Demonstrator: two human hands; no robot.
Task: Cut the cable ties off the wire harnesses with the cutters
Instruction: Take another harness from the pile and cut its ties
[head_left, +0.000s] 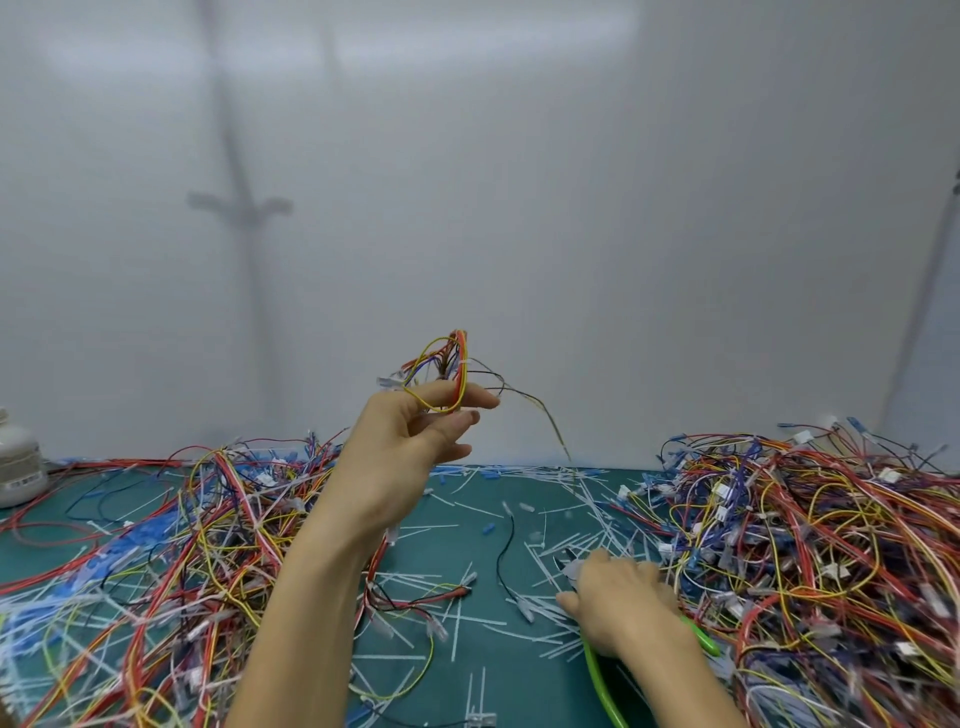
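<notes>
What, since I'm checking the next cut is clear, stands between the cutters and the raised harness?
Nothing visible. The left hand holds the harness up in open air; the right hand grips the cutters low at the table, with only empty space between.

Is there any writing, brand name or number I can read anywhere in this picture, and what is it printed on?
No text here is clear enough to quote.
On the white jar at the left edge: a label with dark print, too blurred to read.
On the cutters, green handles: no brand shows.
On the wall and the green mat: no writing.
</notes>
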